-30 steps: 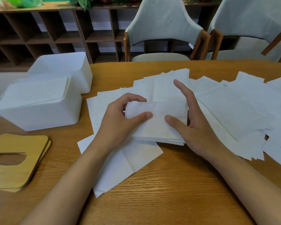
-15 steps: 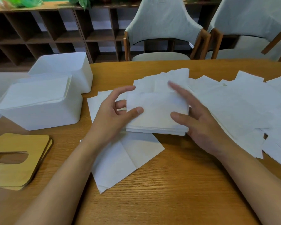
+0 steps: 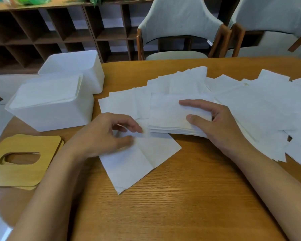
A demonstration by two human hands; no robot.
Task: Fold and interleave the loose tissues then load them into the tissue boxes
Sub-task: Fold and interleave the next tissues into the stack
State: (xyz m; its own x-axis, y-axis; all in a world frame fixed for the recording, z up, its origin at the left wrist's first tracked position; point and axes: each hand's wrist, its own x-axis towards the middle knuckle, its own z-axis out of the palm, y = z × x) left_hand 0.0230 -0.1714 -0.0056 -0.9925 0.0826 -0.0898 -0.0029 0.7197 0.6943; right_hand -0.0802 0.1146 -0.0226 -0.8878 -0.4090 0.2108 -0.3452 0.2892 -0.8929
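Note:
A stack of folded white tissues point(image 3: 167, 115) lies in the middle of the wooden table point(image 3: 181, 206). My right hand point(image 3: 221, 126) rests on the stack's right end, with the thumb and index finger lying on top. Just left of the stack, my left hand point(image 3: 109, 136) has loosely curled fingers touching a flat unfolded tissue point(image 3: 139, 162). Many loose tissues point(image 3: 261, 105) are spread behind and to the right. The near white tissue box point(image 3: 49, 119) at the left shows tissues up to its rim; a second white box point(image 3: 89, 66) stands behind it.
Stacked wooden lids with an oval slot point(image 3: 21, 173) lie at the table's left edge. Two grey chairs point(image 3: 179, 20) stand at the far side, and a dark cubby shelf point(image 3: 42, 32) stands beyond the boxes. Bare wood shows at the near side of the table.
My left hand let go of the stack's left edge and moved down-left onto the flat tissue. My right hand turned to lie over the stack's right end.

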